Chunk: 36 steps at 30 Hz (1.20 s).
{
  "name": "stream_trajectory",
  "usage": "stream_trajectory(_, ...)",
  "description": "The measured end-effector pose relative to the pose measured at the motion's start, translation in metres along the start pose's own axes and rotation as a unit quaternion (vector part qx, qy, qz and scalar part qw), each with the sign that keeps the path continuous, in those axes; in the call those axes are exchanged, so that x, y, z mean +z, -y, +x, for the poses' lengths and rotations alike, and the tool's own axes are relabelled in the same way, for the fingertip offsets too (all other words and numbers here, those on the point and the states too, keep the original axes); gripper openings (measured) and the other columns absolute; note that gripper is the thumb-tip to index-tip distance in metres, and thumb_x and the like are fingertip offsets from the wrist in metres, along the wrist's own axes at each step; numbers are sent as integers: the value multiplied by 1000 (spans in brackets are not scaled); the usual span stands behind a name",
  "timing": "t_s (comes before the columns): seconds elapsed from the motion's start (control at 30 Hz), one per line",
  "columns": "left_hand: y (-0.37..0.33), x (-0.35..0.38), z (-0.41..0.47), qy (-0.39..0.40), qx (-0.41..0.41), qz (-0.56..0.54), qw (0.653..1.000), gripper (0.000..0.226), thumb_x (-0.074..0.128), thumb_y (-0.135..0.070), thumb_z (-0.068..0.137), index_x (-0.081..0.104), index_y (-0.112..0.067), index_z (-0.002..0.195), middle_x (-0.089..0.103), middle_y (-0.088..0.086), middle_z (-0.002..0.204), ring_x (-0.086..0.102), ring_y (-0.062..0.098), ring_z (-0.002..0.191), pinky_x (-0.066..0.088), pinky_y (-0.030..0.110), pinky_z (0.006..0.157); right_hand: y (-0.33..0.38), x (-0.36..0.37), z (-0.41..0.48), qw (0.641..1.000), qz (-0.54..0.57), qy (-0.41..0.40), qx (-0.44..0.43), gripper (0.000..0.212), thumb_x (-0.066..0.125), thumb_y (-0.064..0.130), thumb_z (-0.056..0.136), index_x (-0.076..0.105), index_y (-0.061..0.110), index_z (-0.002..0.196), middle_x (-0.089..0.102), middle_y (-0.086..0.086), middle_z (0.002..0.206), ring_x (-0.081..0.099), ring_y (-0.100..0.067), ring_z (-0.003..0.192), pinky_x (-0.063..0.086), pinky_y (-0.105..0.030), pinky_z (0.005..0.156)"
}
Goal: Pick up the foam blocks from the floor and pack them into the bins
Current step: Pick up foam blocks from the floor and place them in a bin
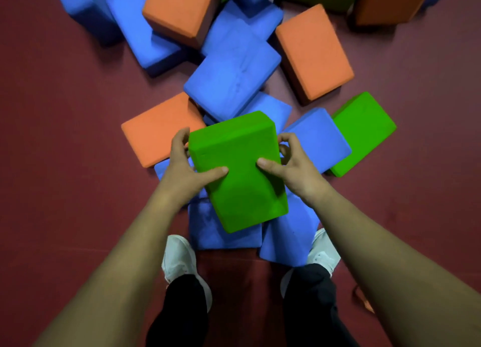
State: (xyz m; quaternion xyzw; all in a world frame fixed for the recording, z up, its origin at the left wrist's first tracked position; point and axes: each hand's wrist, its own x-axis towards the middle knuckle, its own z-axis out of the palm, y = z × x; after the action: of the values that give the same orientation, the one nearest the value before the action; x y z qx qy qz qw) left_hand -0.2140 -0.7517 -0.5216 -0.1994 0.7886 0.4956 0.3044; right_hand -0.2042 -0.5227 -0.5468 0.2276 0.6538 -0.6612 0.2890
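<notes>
A green foam block [239,169] is held between both hands above a pile of blocks. My left hand [184,164] grips its left side, thumb on the top face and fingers curled round the edge. My right hand [291,162] grips its right side the same way. Under it lie blue blocks [223,232]. Around it on the floor lie an orange block [156,130], a large blue block [231,78], another orange block [312,52], a blue block [317,138] and a second green block [361,130]. No bin is in view.
More blue, orange and green blocks [179,8] are heaped at the top of the view. The floor [65,112] is dark red. My feet in white shoes [179,258] stand just below the pile, with another blue block [286,242] between them.
</notes>
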Motion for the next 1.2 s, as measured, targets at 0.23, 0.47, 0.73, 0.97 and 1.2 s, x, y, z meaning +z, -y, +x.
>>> stream_trajectory(0.23,-72,8,5,30,59,169,983,75,92,-21,63,49,-18,124,56,-12,100,54,3,85,36,0,62,0,-40,-8,993,-64,-94,15,61,80,39,80,53,8,125,61,-8,129,60,-24,117,48,-41,103)
stream_trajectory(0.47,-53,43,-1,-158,109,154,969,76,90,-44,57,41,-23,112,56,6,114,56,23,105,48,41,87,-52,-90,19,905,-310,-282,76,94,79,42,78,31,-1,147,37,-26,146,35,-38,136,27,-40,114)
stream_trajectory(0.73,-36,57,-5,-216,106,123,963,82,79,-60,57,42,-19,117,56,8,116,57,23,106,48,45,90,-59,-97,55,814,-452,-328,163,106,83,64,59,41,14,142,40,-18,138,39,-37,127,34,-50,104)
stream_trajectory(0.97,-46,49,-13,-194,146,174,954,73,86,-41,64,47,-7,117,52,10,113,49,22,108,40,33,88,-47,-81,10,864,-434,-256,11,78,85,58,56,41,12,102,61,-14,104,60,-38,99,46,-46,79)
stream_trajectory(1.2,-129,-22,-78,-173,146,189,956,77,85,-40,59,47,-8,118,47,11,117,48,27,109,39,38,89,65,-35,-95,821,-447,-354,22,97,76,56,64,38,9,140,53,-14,130,51,-36,119,40,-50,95)
